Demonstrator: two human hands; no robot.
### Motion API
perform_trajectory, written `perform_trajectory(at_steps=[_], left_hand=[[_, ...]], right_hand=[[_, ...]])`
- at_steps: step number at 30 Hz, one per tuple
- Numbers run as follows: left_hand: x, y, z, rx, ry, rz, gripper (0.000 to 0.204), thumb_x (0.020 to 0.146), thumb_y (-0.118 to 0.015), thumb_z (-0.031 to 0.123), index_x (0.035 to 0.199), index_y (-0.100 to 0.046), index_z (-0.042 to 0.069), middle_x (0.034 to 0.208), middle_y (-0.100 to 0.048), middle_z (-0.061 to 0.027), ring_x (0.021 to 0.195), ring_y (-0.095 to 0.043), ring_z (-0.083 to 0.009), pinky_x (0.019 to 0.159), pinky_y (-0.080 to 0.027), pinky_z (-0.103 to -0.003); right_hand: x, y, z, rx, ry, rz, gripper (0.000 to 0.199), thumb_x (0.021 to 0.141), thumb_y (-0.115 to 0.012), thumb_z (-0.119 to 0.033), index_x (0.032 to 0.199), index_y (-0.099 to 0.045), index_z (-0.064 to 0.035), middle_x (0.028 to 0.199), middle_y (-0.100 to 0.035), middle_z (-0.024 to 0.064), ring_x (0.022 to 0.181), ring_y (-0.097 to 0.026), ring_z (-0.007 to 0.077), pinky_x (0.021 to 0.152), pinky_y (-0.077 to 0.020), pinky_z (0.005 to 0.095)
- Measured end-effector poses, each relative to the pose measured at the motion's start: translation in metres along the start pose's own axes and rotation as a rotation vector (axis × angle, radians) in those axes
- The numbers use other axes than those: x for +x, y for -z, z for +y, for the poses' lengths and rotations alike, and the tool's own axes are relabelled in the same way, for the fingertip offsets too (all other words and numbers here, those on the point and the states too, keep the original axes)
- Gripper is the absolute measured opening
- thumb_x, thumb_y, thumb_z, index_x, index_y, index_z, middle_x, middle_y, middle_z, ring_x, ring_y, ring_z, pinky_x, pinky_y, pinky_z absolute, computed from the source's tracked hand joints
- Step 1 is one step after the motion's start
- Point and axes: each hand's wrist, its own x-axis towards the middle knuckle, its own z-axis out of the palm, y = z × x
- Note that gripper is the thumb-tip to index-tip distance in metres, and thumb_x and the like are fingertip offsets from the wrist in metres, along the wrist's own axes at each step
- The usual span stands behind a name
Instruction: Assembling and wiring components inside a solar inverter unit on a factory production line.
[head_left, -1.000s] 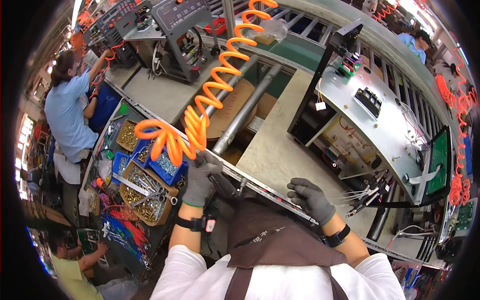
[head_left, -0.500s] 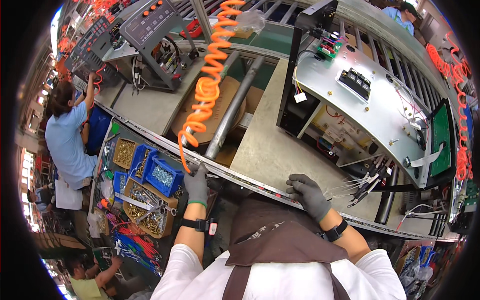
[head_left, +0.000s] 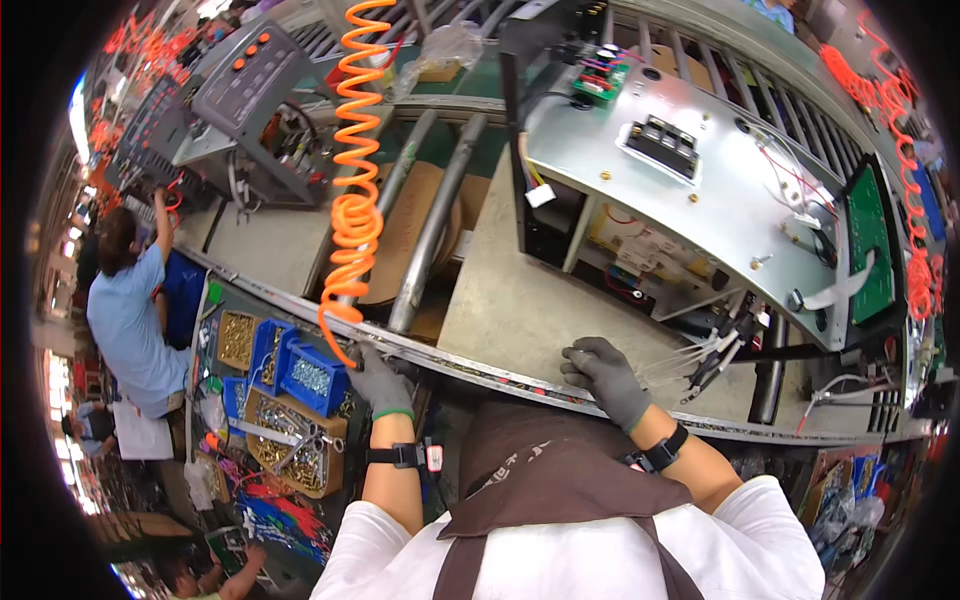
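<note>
My left hand [head_left: 381, 386], in a grey glove, is closed at the lower end of an orange coiled hose [head_left: 357, 225], by the bench's front edge. Whatever tool may sit on that hose end is hidden by the hand and the edge. My right hand [head_left: 608, 382], gloved too, is held over the bare metal bench top [head_left: 505, 310] with fingers curled together. Anything inside those fingers is too small or hidden to name. Beyond it stands an open metal chassis [head_left: 700, 215] with a black module [head_left: 662, 148] and a small green circuit board [head_left: 600, 77] on its plate.
Left of me are blue bins [head_left: 317, 375] of screws and a cardboard box [head_left: 300, 445] of fasteners with scissors on top. Loose wire ends [head_left: 705, 360] stick out near my right hand. Metal rollers [head_left: 440, 225] cross a gap in the bench. A co-worker in blue [head_left: 130, 310] works at left.
The view has turned a little, so the bench and chassis appear further left. Both hands keep nearly the same pose; the left remains at the hose end, the right over the bench top.
</note>
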Motion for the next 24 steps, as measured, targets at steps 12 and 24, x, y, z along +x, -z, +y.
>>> perform_trajectory(at_steps=[12, 24], left_hand=[[-0.037, 0.024, -0.028, 0.24, 0.552, -0.361, 0.038, 0.089, -0.053, 0.04, 0.116, -0.054, 0.014, 0.099, -0.058, -0.0034, 0.082, -0.055, -0.0226, 0.059, -0.045, -0.04], [-0.164, -0.172, 0.046, 0.35, 0.086, -1.439, 0.036, 0.085, -0.056, 0.022, 0.115, -0.056, 0.002, 0.106, -0.06, -0.0099, 0.099, -0.058, -0.0186, 0.082, -0.047, -0.031]], right_hand=[[0.01, 0.007, -0.046, 0.199, 0.679, 0.359, 0.025, 0.086, -0.054, 0.003, 0.11, -0.044, 0.0024, 0.104, -0.053, 0.0119, 0.094, -0.058, 0.017, 0.079, -0.053, 0.0276], [0.012, 0.004, -0.053, 0.275, 0.72, 0.516, 0.029, 0.082, -0.062, -0.001, 0.104, -0.045, 0.0047, 0.094, -0.058, 0.0114, 0.08, -0.059, 0.014, 0.068, -0.0505, 0.0247]])
